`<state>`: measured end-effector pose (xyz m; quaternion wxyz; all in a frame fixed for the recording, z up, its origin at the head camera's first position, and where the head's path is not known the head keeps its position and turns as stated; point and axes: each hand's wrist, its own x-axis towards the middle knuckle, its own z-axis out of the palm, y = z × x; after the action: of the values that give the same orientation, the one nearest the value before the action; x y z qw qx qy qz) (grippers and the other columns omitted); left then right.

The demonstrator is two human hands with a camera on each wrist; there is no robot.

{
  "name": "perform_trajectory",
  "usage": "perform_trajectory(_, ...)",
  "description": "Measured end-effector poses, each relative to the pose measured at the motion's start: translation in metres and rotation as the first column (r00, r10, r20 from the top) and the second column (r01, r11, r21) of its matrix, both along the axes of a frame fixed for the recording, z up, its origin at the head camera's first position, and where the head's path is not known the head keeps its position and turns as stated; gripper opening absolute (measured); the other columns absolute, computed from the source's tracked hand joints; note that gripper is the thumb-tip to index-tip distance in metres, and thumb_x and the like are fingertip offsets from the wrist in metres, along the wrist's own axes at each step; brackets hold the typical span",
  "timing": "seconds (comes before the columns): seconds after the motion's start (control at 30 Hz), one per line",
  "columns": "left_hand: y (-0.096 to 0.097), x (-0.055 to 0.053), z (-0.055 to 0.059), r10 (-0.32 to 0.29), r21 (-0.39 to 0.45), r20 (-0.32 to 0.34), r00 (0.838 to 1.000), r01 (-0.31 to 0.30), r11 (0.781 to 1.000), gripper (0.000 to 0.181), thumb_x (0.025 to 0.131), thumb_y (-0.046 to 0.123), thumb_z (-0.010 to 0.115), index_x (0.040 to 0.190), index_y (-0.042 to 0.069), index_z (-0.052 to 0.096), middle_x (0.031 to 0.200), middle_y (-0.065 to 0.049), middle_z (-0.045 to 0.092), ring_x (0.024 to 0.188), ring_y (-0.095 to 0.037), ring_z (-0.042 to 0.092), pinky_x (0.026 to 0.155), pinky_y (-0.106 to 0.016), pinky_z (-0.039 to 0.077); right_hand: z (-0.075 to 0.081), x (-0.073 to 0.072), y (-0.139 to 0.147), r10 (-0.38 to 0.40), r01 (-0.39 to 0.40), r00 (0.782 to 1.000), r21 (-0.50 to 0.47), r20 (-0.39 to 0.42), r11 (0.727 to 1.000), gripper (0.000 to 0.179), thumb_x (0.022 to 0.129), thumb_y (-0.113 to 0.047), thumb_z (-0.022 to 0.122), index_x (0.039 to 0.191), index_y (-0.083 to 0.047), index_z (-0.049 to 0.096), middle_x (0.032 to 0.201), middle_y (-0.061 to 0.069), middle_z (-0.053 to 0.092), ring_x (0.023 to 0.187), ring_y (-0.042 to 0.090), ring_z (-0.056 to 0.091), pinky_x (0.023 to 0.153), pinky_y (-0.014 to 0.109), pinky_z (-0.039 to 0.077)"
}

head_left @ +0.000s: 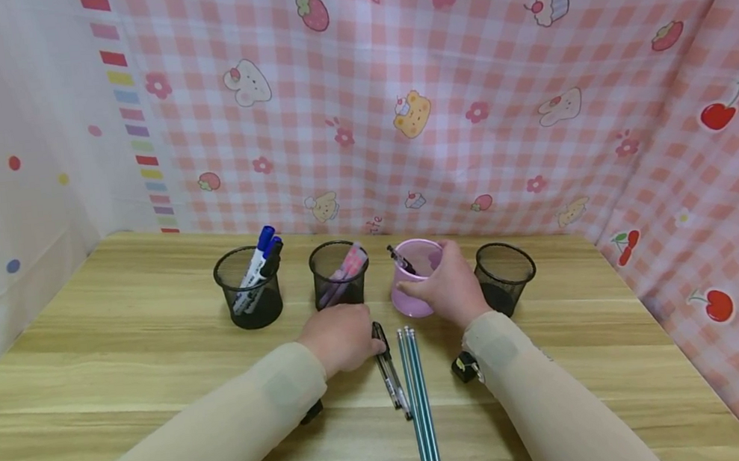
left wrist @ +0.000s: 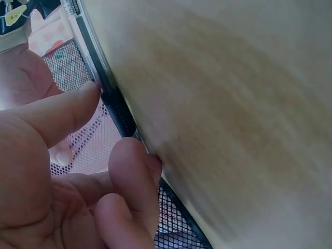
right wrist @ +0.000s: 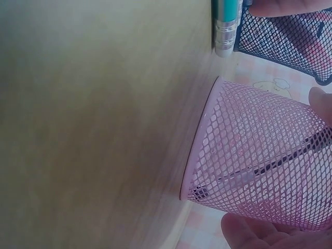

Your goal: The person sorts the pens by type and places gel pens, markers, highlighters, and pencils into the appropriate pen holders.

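Observation:
My right hand [head_left: 453, 289] grips the pink mesh pen holder [head_left: 412, 302] near its rim, with thumb and fingers on different sides. Inside that holder leans a black pen [right wrist: 280, 162], seen through the mesh in the right wrist view. My left hand [head_left: 342, 336] is low over the table, fingers curled at the capped end of a clear-barrelled black pen [left wrist: 93, 52]. Its thumb [left wrist: 85, 101] touches the pen. Two such pens lie side by side in the head view. Right of them lie several teal pencils [head_left: 422, 405], ferrule ends away from me.
A black mesh holder [head_left: 256, 314] at left contains blue and black markers [head_left: 258, 265]. Beside it, another black mesh holder [head_left: 317, 285] has pink pens [head_left: 348, 264]. A third black mesh holder [head_left: 504, 276] stands right of my right hand. Patterned cloth [head_left: 357, 111] borders the table [head_left: 118, 347].

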<state>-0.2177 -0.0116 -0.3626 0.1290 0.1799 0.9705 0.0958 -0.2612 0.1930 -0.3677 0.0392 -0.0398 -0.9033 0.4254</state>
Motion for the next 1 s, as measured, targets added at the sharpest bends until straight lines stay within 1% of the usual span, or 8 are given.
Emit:
perform_trajectory(0.17, -0.0005, -0.0001, 0.0002, -0.008, -0.005, -0.006, 1.000, 0.008, 1.000, 0.049, 0.098, 0.048, 0.073, 0.123, 0.006, 0.070, 0.117, -0.009, 0.076, 0.088, -0.019, 0.065, 0.093, -0.045, 0.059, 0.0003, -0.0001, -0.0003, 0.000, 0.000, 1.000, -0.001, 0.000, 1.000, 0.103, 0.076, -0.034, 0.096, 0.153, -0.003, 0.035, 0.147, 0.020, 0.053, 0.138, 0.036, 0.053, 0.119, 0.050, 0.044)
perform_trajectory(0.23, -0.0006, -0.0005, 0.0001, -0.012, -0.005, -0.006, 1.000, 0.012, 1.000, 0.047, 0.097, 0.047, 0.074, 0.121, 0.007, 0.072, 0.117, -0.009, 0.076, 0.087, -0.019, 0.065, 0.092, -0.044, 0.059, 0.0002, -0.0001, -0.0003, -0.001, 0.001, 1.000, -0.002, -0.003, 1.000, 0.103, 0.076, -0.034, 0.096, 0.153, -0.003, 0.035, 0.147, 0.020, 0.053, 0.138, 0.036, 0.053, 0.119, 0.050, 0.044)
perform_trajectory(0.43, -0.0008, -0.0020, 0.0000, -0.009, 0.009, 0.016, 1.000, 0.009, 1.000, 0.033, 0.097, 0.041, 0.076, 0.105, 0.010, 0.074, 0.103, -0.004, 0.075, 0.079, -0.020, 0.063, 0.078, -0.041, 0.056, -0.0007, 0.0002, -0.0001, 0.005, -0.005, 1.000, -0.002, -0.017, 1.000, 0.102, 0.076, -0.034, 0.096, 0.151, -0.002, 0.036, 0.145, 0.021, 0.054, 0.137, 0.037, 0.054, 0.118, 0.050, 0.045)
perform_trajectory(0.63, -0.0020, -0.0023, 0.0004, -0.009, 0.011, 0.034, 0.999, 0.009, 1.000, 0.029, 0.097, 0.035, 0.075, 0.108, 0.008, 0.075, 0.102, -0.005, 0.075, 0.076, -0.020, 0.062, 0.070, -0.037, 0.053, -0.0019, 0.0001, 0.0009, 0.007, -0.007, 1.000, -0.006, -0.017, 1.000, 0.102, 0.076, -0.034, 0.096, 0.152, -0.002, 0.036, 0.145, 0.022, 0.054, 0.136, 0.037, 0.054, 0.118, 0.051, 0.045)
perform_trajectory(0.77, -0.0024, -0.0019, 0.0006, -0.004, 0.014, 0.043, 0.999, 0.003, 1.000, 0.026, 0.097, 0.032, 0.074, 0.109, 0.008, 0.073, 0.096, -0.004, 0.072, 0.074, -0.021, 0.063, 0.067, -0.037, 0.051, -0.0019, 0.0005, 0.0009, 0.009, -0.009, 1.000, -0.011, -0.015, 1.000, 0.102, 0.076, -0.034, 0.096, 0.151, -0.002, 0.036, 0.145, 0.022, 0.054, 0.136, 0.037, 0.055, 0.118, 0.051, 0.045)
perform_trajectory(0.87, -0.0030, -0.0013, 0.0002, -0.004, 0.014, 0.029, 1.000, 0.004, 1.000, 0.024, 0.097, 0.029, 0.072, 0.110, 0.008, 0.072, 0.098, -0.004, 0.072, 0.076, -0.021, 0.062, 0.069, -0.037, 0.052, -0.0016, 0.0005, 0.0009, 0.008, -0.008, 1.000, -0.009, -0.016, 1.000, 0.102, 0.075, -0.034, 0.096, 0.151, -0.002, 0.036, 0.144, 0.022, 0.054, 0.135, 0.037, 0.055, 0.117, 0.051, 0.045)
perform_trajectory(1.0, -0.0035, -0.0010, -0.0004, -0.011, 0.010, 0.004, 1.000, 0.011, 1.000, 0.023, 0.098, 0.026, 0.072, 0.110, 0.008, 0.071, 0.103, -0.006, 0.074, 0.080, -0.021, 0.062, 0.077, -0.039, 0.055, -0.0011, 0.0005, 0.0008, 0.005, -0.006, 1.000, -0.009, -0.017, 1.000, 0.102, 0.075, -0.034, 0.096, 0.151, -0.002, 0.036, 0.144, 0.022, 0.054, 0.135, 0.037, 0.055, 0.117, 0.051, 0.045)
